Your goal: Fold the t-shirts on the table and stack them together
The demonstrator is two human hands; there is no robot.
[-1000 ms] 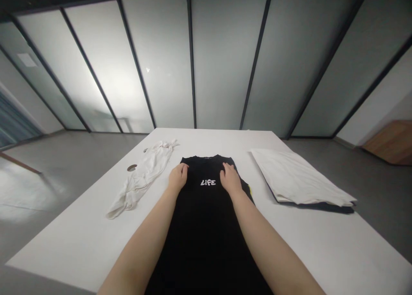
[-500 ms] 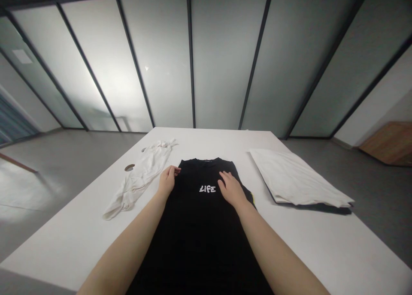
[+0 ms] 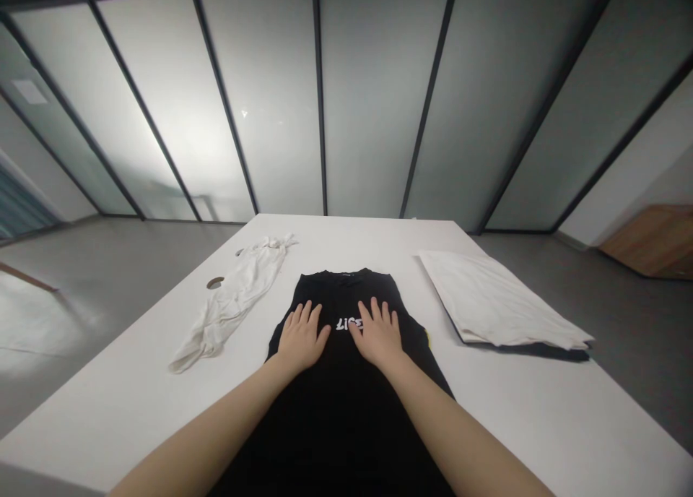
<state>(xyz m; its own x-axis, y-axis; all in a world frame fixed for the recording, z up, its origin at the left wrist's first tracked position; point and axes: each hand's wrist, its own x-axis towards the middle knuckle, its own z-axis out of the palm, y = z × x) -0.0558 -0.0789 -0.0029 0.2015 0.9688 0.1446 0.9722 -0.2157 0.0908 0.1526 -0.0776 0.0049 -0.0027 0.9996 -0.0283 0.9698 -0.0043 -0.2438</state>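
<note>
A black sleeveless-looking shirt (image 3: pixel 346 381) with white lettering on it lies spread flat on the white table, its neckline at the far end. My left hand (image 3: pixel 303 336) rests flat on its left part, fingers spread. On the other side of the lettering, my right hand (image 3: pixel 379 332) lies flat too, fingers apart, its thumb covering part of the print. Neither hand grips the cloth. A bit of yellow shows at the shirt's right edge. The near end of the shirt runs out of view between my forearms.
A crumpled white garment (image 3: pixel 238 295) lies to the left, beside a round hole (image 3: pixel 215 283) in the table (image 3: pixel 351 237). On the right is a folded white cloth stack (image 3: pixel 492 295) with a dark layer beneath. Frosted glass panels (image 3: pixel 373 100) stand behind the table.
My left hand has let go of the shirt's upper left edge and moved inward and nearer, now flat. My right hand has come slightly nearer, its fingers spreading more.
</note>
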